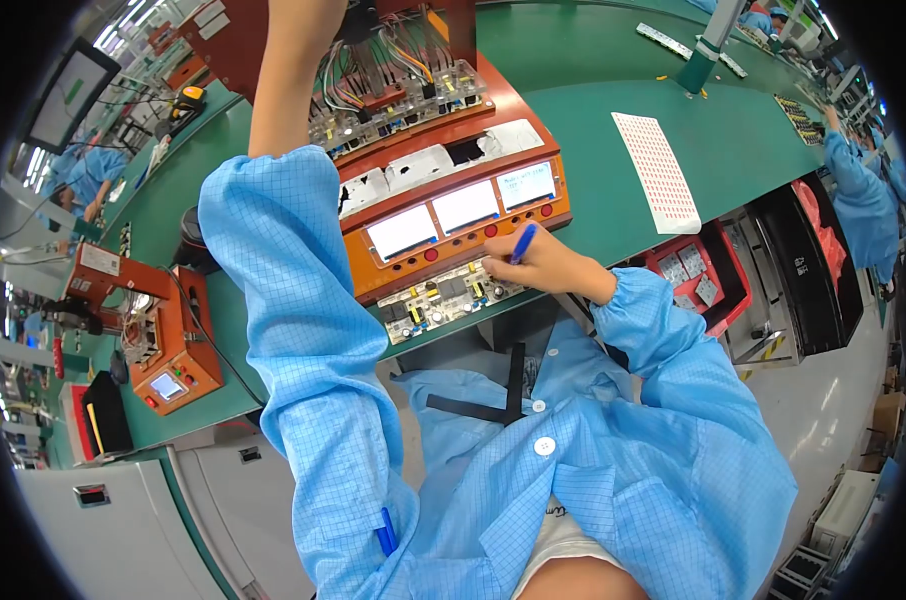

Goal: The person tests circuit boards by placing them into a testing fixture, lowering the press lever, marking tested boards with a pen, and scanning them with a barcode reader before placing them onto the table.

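Observation:
My right hand is closed around a blue marker pen, which sticks up between thumb and fingers. Its fingertips rest at the right part of a populated circuit board lying along the bench's front edge. Directly behind the board stands an orange test fixture with three lit displays, red buttons and small black holes. My left forearm stretches up past the fixture's left side, and the hand itself lies beyond the top edge of the picture. Wired circuit boards sit on the fixture's upper part under many coloured cables.
On the green bench lies a sheet of red-marked labels. A red bin with parts stands lower right. A smaller orange tester is on the left. Co-workers in blue sleeves are at both sides.

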### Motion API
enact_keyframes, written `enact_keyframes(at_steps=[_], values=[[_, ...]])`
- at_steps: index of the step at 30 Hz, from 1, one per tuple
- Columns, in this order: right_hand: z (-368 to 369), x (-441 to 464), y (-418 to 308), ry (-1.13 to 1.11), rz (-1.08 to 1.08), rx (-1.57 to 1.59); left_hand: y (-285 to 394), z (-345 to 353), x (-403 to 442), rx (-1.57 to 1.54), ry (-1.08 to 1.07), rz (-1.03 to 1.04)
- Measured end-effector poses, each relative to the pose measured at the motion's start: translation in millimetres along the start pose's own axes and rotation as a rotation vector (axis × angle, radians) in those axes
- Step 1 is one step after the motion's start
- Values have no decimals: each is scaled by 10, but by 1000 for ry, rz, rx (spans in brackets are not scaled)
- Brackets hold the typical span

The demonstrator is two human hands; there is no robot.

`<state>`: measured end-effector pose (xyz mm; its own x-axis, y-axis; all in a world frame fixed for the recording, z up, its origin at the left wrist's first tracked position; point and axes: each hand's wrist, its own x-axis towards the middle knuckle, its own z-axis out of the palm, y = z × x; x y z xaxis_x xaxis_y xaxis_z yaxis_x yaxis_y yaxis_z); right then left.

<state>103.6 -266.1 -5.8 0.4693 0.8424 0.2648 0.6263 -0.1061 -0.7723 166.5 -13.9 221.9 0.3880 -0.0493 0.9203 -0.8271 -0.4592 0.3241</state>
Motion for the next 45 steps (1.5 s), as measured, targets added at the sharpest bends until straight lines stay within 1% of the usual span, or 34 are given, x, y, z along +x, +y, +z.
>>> enact_keyframes(at_steps=[4, 7, 10, 13, 16, 17, 18, 21, 22, 23, 24, 25, 28, 31, 34, 37, 38, 39, 40, 41, 42, 43, 44, 45], values=[[146, 144, -267, -1, -5, 133, 14, 5, -18, -62, -5, -46], [383, 304, -284, -72, -116, 3, 39, 11, -29, -54, -2, -45], [522, 372, -196, -141, -61, -97, 43, 7, -14, -1, 11, -5], [546, 380, -220, -134, -79, -148, 71, 24, -29, -38, 25, -28], [607, 358, -162, -92, -167, -247, 74, 58, -42, -42, 53, -63], [597, 365, -170, -91, -159, -214, 87, 55, -51, -40, 68, -85], [581, 370, -188, -91, -149, -182, 21, 32, -35, -35, 48, -29], [560, 433, -309, -74, -85, -11, 131, -27, -51, 1, -18, -133], [602, 465, -355, -63, -68, 24, 113, -44, -45, 38, -16, -51], [656, 500, -400, -51, -48, 61, 100, -76, -47, 45, -51, -72], [705, 551, -436, -78, -89, -3, 96, -106, -36, 50, -90, -96], [776, 601, -467, -102, -107, 11, 114, -128, -42, 55, -130, -120], [977, 753, -495, -174, -178, 45, 67, -121, -32, 98, -113, -13], [1167, 786, -367, -138, -231, -22, 60, -109, -37, 180, -86, 6], [1128, 776, -392, -172, -185, -19, 39, -100, -39, 170, -75, 36], [1097, 756, -432, -171, -230, -64, 98, -73, -71, 112, -69, -26], [1118, 756, -426, -180, -228, -86, 119, -62, -77, 142, -64, -50], [1108, 748, -464, -167, -234, -112, 157, -55, -96, 114, -86, -116], [1131, 741, -434, -131, -270, -135, 197, -51, -122, 112, -79, -88], [1106, 756, -438, -190, -233, -181, 218, -50, -172, 116, -69, -61], [1110, 752, -385, -165, -294, -137, 251, -50, -250, 123, -55, -37], [1053, 718, -432, -152, -259, 106, 356, -26, -385, 257, -64, 44], [981, 660, -475, -102, -205, 186, 342, -3, -604, 439, -37, 189], [918, 595, -532, 4, -179, 219, 551, -34, -829, 346, -39, 148]])
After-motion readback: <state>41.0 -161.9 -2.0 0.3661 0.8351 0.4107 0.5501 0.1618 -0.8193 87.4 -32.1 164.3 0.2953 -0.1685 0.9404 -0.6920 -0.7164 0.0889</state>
